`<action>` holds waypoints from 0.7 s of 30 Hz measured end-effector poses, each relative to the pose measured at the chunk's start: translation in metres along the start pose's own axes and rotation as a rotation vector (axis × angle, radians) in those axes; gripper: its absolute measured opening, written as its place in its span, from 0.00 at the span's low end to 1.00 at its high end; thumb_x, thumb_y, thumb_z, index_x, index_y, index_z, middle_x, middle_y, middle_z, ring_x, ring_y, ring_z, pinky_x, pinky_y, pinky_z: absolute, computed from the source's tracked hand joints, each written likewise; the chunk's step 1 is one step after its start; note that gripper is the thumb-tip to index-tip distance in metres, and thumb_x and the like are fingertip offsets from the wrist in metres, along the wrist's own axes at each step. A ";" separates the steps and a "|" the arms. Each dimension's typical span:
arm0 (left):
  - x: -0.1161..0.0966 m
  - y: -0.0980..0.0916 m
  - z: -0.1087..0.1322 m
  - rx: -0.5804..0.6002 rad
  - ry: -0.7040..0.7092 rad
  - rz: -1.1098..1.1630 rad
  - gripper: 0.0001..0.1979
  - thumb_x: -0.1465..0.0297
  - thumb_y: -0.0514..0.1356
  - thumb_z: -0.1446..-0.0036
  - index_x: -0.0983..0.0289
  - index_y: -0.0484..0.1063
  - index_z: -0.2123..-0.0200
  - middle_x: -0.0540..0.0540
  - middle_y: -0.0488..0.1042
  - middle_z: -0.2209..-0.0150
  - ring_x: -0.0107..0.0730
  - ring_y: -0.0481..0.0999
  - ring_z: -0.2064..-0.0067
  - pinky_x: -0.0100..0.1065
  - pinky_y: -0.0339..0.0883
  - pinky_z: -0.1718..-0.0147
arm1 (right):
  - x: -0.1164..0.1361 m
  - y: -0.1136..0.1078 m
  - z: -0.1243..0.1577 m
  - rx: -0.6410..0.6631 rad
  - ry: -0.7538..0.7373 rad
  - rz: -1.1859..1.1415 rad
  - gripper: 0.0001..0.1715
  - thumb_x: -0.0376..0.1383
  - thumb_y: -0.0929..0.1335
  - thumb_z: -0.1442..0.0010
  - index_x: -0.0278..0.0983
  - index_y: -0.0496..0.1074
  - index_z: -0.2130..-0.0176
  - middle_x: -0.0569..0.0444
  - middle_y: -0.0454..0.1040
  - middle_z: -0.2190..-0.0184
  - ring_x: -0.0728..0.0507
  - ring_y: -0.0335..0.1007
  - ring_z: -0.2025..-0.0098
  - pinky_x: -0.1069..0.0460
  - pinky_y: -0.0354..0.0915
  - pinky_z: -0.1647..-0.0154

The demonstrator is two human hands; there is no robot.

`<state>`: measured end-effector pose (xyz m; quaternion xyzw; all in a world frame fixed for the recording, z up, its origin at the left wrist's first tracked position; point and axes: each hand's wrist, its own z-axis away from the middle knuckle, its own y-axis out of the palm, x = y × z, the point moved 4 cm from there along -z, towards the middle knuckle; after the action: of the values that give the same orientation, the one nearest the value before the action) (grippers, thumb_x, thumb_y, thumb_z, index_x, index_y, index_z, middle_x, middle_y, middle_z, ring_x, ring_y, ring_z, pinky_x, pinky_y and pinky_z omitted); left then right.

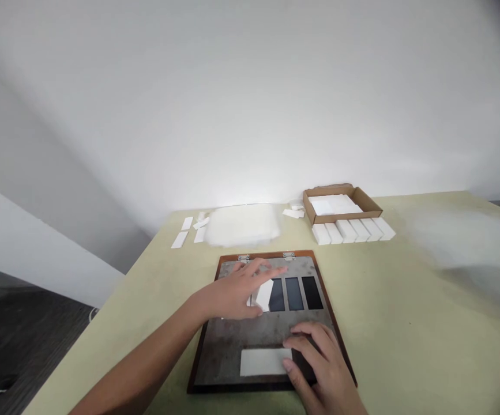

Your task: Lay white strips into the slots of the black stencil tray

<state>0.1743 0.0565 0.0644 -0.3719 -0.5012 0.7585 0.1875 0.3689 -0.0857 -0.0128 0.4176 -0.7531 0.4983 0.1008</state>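
Lower-centre board (228, 346): three slots (295, 294) unfilled; area leftward screened by left hand (235, 295), grip on white card (266, 295) unclear; right hand (330, 372) loosely open.

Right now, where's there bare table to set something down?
Bare table lies right of the board, nearer than the white stacks, and left of the board, beyond the left arm. Crowded: the board, under the left hand and right hand, and around the box. I can't judge the blurred patches.

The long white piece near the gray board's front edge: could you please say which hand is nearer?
Right: the right hand is at the right end of the long white piece; the left hand is farther back, beside a white card.
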 end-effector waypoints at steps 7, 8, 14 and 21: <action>-0.004 0.001 -0.006 -0.010 0.003 -0.011 0.52 0.65 0.68 0.43 0.36 0.39 0.25 0.56 0.55 0.31 0.56 0.69 0.40 0.56 0.61 0.38 | 0.002 -0.003 -0.003 0.000 -0.018 -0.002 0.13 0.35 0.71 0.35 0.42 0.74 0.49 0.45 0.73 0.52 0.37 0.73 0.51 0.43 0.74 0.51; -0.005 0.001 -0.008 -0.010 0.005 -0.012 0.52 0.65 0.68 0.43 0.36 0.39 0.25 0.56 0.55 0.31 0.55 0.70 0.41 0.56 0.61 0.38 | 0.002 -0.003 -0.003 -0.002 -0.018 -0.001 0.13 0.35 0.71 0.35 0.42 0.74 0.49 0.45 0.73 0.52 0.37 0.73 0.51 0.43 0.74 0.51; -0.009 0.006 -0.017 -0.025 0.034 -0.027 0.52 0.58 0.70 0.43 0.38 0.40 0.25 0.58 0.54 0.29 0.64 0.65 0.35 0.63 0.54 0.35 | 0.002 -0.002 -0.004 -0.008 -0.012 -0.001 0.14 0.35 0.71 0.35 0.42 0.74 0.49 0.46 0.73 0.52 0.37 0.73 0.51 0.44 0.74 0.52; -0.014 0.015 -0.022 -0.037 0.067 -0.013 0.57 0.58 0.71 0.44 0.41 0.34 0.24 0.59 0.54 0.28 0.61 0.62 0.31 0.61 0.52 0.33 | 0.001 0.000 -0.003 -0.010 0.001 0.018 0.14 0.36 0.71 0.35 0.43 0.74 0.49 0.46 0.73 0.51 0.37 0.73 0.50 0.42 0.74 0.50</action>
<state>0.2015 0.0545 0.0519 -0.3970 -0.5111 0.7350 0.2023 0.3672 -0.0842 -0.0112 0.4098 -0.7593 0.4957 0.0988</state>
